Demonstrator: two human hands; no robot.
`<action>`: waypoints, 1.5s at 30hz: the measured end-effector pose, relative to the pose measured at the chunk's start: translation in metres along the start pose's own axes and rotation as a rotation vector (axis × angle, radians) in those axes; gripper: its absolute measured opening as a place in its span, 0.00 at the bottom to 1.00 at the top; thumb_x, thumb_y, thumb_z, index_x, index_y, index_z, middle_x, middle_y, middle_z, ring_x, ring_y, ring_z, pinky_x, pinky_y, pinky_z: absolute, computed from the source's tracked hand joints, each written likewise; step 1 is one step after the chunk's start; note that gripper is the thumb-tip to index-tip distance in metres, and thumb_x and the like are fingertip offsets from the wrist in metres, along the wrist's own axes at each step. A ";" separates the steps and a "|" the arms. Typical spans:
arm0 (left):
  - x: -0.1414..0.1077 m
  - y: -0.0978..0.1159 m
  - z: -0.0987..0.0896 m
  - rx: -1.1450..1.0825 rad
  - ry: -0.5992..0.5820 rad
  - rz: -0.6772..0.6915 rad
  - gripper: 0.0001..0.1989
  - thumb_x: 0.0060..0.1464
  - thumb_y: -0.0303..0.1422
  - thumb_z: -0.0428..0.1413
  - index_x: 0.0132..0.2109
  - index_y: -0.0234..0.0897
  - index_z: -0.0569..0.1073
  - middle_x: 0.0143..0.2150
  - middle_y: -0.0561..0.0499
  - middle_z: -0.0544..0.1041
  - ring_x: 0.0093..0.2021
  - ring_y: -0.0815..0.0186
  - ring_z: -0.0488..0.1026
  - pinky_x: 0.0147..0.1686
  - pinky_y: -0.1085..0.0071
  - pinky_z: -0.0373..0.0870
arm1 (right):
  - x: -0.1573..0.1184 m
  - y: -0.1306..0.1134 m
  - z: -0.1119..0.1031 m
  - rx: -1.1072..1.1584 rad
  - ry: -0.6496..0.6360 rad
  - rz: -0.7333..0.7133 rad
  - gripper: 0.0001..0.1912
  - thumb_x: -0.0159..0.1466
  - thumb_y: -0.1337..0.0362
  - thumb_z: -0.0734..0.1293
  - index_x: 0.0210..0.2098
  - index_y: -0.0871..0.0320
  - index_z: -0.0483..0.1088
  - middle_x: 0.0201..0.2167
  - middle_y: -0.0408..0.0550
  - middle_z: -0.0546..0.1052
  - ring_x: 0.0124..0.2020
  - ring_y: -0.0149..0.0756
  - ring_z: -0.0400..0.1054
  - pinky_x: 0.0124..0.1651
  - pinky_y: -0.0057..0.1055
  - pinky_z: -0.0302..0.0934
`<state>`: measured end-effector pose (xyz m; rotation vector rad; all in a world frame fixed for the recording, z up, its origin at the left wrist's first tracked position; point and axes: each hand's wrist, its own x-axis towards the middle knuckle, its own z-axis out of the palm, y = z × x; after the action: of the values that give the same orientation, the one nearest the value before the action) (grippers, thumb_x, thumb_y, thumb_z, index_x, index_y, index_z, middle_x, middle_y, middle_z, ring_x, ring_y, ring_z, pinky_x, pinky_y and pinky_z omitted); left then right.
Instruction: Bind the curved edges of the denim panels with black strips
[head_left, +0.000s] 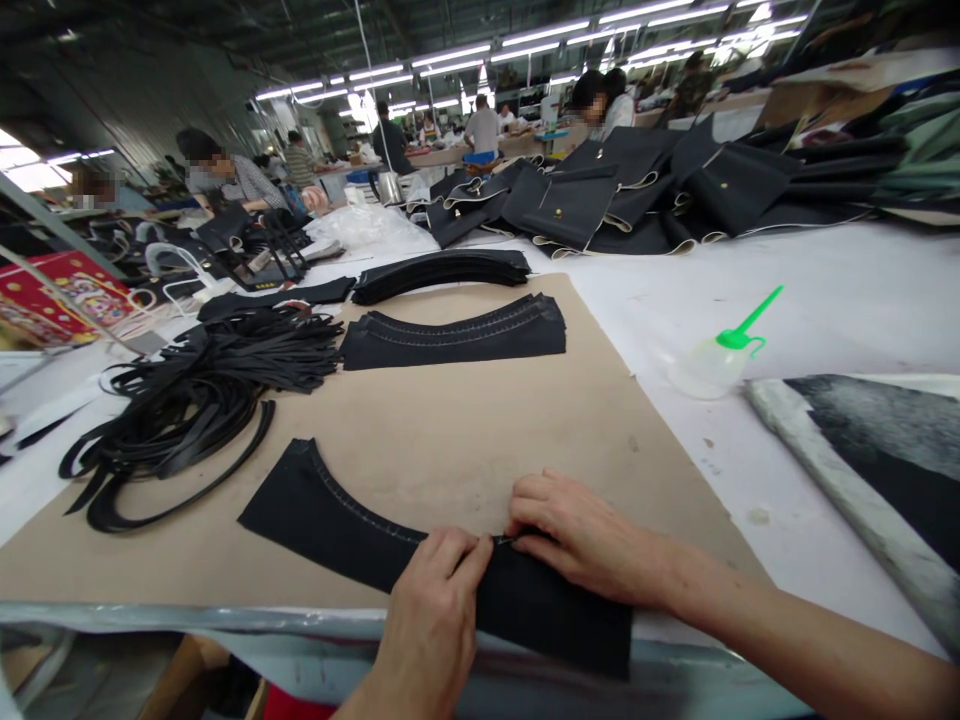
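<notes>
A curved black fabric panel [330,510] lies across the near edge of the brown board, its right end overhanging the table's front. Short pale marks run along its concave edge. My left hand [439,590] presses on the panel's middle, thumb and fingers pinched at the curved edge. Just to the right, my right hand [559,525] pinches the same edge, fingers bent over it. The fingertips of the two hands are close together. Farther back lie a similar curved panel [457,345] with pale marks and a stack of curved black pieces [442,270].
Black strips [172,410] lie heaped at left on the brown board [450,430]. A squeeze bottle [709,365] with a green spout stands right, near a stained slab [832,480]. Black panels with snaps [562,205] are piled behind. Several people work in the background.
</notes>
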<state>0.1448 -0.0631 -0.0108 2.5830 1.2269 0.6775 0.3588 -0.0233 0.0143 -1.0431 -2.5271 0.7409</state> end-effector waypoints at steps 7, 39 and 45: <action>-0.015 -0.006 0.009 0.167 0.140 0.179 0.21 0.58 0.20 0.43 0.57 0.30 0.67 0.49 0.42 0.72 0.51 0.59 0.66 0.51 0.65 0.67 | -0.012 0.010 -0.007 -0.009 0.016 -0.041 0.05 0.65 0.72 0.63 0.33 0.58 0.66 0.35 0.44 0.69 0.39 0.34 0.63 0.43 0.31 0.56; 0.001 0.019 0.023 0.155 0.148 0.234 0.20 0.58 0.20 0.44 0.56 0.27 0.67 0.49 0.40 0.73 0.50 0.59 0.68 0.48 0.64 0.69 | -0.026 0.026 -0.016 0.127 0.062 -0.018 0.05 0.62 0.74 0.66 0.37 0.59 0.69 0.36 0.45 0.70 0.41 0.35 0.63 0.48 0.32 0.57; 0.021 0.023 0.018 0.099 0.104 0.036 0.13 0.60 0.27 0.49 0.52 0.34 0.69 0.35 0.47 0.74 0.36 0.61 0.70 0.36 0.65 0.70 | -0.028 0.026 -0.023 0.082 0.044 0.033 0.16 0.60 0.73 0.68 0.47 0.59 0.67 0.41 0.48 0.71 0.44 0.38 0.63 0.49 0.35 0.57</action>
<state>0.1803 -0.0611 -0.0114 2.6863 1.2780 0.7868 0.4034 -0.0195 0.0163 -1.0645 -2.4269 0.8141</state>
